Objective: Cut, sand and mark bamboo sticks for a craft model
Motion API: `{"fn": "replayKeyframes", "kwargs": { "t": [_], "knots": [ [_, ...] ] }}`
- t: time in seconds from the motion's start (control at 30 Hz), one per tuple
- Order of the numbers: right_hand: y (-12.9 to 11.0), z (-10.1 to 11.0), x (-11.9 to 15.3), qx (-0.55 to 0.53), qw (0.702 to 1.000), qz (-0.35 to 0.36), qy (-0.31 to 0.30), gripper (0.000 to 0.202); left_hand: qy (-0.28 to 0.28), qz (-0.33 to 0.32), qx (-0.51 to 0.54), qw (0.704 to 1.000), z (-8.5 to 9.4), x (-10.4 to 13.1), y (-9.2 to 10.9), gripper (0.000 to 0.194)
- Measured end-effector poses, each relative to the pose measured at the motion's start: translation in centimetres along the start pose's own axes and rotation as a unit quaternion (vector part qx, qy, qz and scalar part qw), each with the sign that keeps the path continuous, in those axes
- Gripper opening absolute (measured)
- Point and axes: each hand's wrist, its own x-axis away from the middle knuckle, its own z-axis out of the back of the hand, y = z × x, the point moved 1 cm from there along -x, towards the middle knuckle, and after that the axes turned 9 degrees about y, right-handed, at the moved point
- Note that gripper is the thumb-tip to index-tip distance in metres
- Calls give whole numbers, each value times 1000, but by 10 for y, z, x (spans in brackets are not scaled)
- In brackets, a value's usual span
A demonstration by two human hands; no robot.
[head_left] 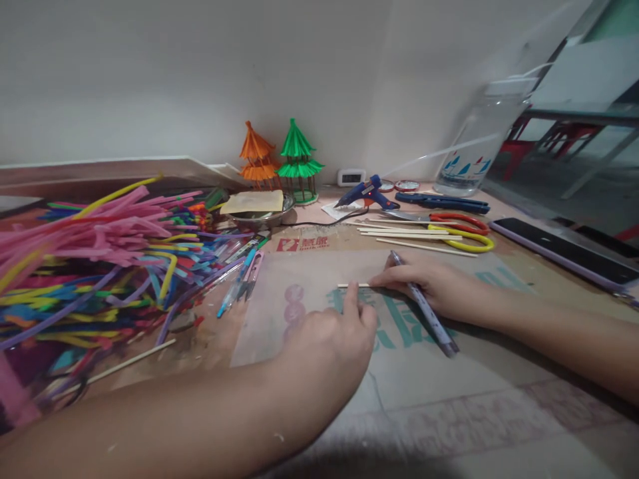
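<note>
A short thin wooden stick [344, 286] lies across the translucent sheet [279, 273] on the work surface. My left hand [332, 339] presses on it with the index fingertip, the other fingers curled under. At the stick's right end are the fingertips of my right hand [424, 283], whose fingers are closed around a pen [432, 319]. The pen slants, its thick end toward me. Part of the stick is hidden by my fingers. Beyond my hands lie several longer wooden sticks [409, 233].
Pipe cleaners [100, 239] pile up at left, near a blue pen [237, 286]. Behind stand orange [258, 156] and green [299, 159] pagoda models, a metal bowl [259, 218] and a glue gun [367, 191]. Scissors [462, 226], a phone [564, 249] and a water bottle [469, 146] are at right.
</note>
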Motion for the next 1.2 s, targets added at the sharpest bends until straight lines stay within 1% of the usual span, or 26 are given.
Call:
{"fn": "replayKeyframes", "kwargs": {
  "t": [0.23, 0.4, 0.6, 0.97, 1.1, 1.2],
  "knots": [
    [2, -1, 1, 12, 1000, 0, 1, 29, 1, 1, 4, 1000, -2, -1, -1, 34],
    [0, 0, 0, 7, 1000, -7, 0, 29, 17, -4, 6, 1000, -2, 0, -1, 32],
    [-1, 1, -1, 4, 1000, -8, 3, 28, 2, 1, 10, 1000, -1, -1, 0, 30],
    [-1, 1, -1, 6, 1000, -5, -5, 28, 21, 6, -5, 1000, -4, 0, 0, 24],
    [-2, 1, -1, -4, 1000, -5, 2, 29, 13, 2, -1, 1000, -4, -1, -1, 22],
    [-1, 1, 0, 0, 1000, -5, 2, 29, 3, 5, 8, 1000, -1, -2, -4, 23]
  ]
}}
